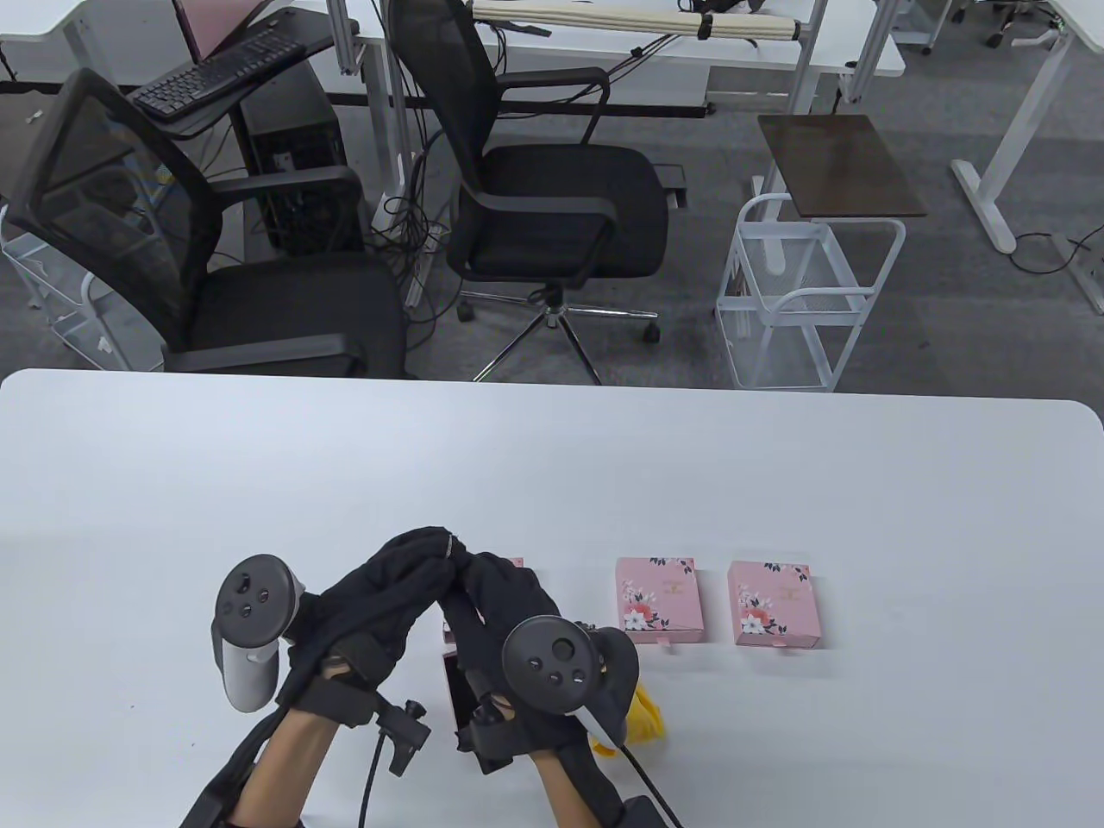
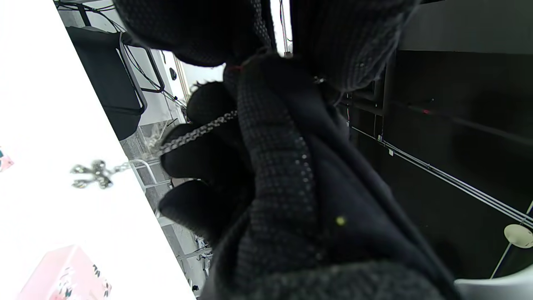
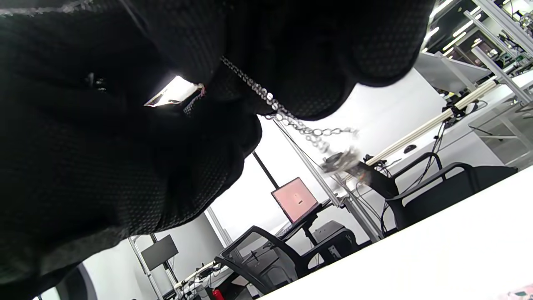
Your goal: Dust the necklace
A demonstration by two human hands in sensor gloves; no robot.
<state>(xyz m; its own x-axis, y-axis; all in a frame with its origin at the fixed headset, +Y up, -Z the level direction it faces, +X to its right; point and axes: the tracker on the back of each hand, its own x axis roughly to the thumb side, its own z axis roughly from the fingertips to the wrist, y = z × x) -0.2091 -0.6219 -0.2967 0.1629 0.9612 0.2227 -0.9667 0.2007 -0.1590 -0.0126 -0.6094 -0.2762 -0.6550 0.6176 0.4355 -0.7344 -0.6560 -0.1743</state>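
Left wrist view shows gloved fingers (image 2: 200, 146) of both hands pinching the necklace (image 2: 195, 132) chain, its pendant dangling above the table (image 2: 50, 104), probably raised so dust can be wiped off. Beneath the left hand (image 1: 379, 595) and right hand (image 1: 509, 604) lie an open box (image 1: 457, 690) and yellow cloth (image 1: 642, 720).

We see bare bench (image 1: 552, 466) from nine through one o'clock; two pink boxes (image 1: 659, 599) (image 1: 774, 603) block three o'clock.

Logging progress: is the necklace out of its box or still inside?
Out. The necklace is held up between both hands, its pendant dangling in the air above the table.
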